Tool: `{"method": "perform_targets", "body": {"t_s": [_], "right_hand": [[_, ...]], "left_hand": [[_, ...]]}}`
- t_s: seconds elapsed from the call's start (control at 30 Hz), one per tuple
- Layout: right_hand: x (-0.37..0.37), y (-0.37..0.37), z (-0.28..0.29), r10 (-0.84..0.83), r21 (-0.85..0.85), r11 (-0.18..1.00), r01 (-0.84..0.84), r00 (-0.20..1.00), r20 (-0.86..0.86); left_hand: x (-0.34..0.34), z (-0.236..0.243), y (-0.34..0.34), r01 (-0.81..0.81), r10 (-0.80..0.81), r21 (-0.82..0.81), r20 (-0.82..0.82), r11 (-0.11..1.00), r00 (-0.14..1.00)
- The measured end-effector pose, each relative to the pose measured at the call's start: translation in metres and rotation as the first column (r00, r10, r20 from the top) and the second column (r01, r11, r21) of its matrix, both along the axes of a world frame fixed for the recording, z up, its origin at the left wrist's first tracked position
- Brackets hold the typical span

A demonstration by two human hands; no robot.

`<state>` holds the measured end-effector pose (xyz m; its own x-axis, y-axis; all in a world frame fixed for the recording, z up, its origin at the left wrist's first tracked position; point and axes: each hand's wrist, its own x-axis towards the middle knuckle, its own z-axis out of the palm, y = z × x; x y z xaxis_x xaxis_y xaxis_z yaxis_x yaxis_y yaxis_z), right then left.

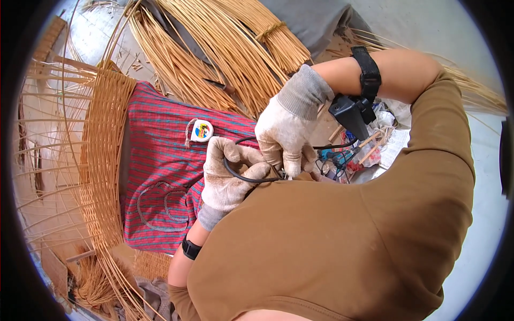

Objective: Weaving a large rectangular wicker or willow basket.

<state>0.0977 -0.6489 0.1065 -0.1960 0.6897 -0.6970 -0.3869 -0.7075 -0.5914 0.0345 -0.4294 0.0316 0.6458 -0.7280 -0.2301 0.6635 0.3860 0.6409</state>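
My gloved left hand (222, 174) has its fingers curled around a looped black cable (241, 176), close against my brown top (332, 235). My gloved right hand (284, 134) is bent down beside it, fingertips pinched at the top's edge where the cable passes; what they grip is too small to make out. The cable also runs right toward a black device (348, 112) below my right wrist. A white tape measure (202, 130) with a cord lies above my left hand on a red and blue striped cloth (158, 117).
A woven cane frame (93, 150) with upright rods stands at the left. Long cane bundles (225, 48) lie across the back. A pile of small tools, sticks and scraps (358, 155) sits to the right behind my top. Loose fibres (96, 278) are at lower left.
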Motion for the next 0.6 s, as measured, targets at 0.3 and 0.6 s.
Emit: {"method": "perform_targets", "body": {"t_s": [0.3, 0.6], "right_hand": [[0.06, -0.003, -0.002, 0.232, -0.116, 0.968, -0.222, 0.97, 0.079], [0.196, 0.047, -0.074, -0.138, 0.102, 0.99, 0.093, 0.676, 0.724]], "left_hand": [[0.001, -0.011, 0.003, 0.104, -0.108, 0.083, 0.056, 0.991, 0.993], [0.019, -0.034, 0.021, 0.04, -0.079, 0.213, 0.178, 0.976, 0.981]]}}
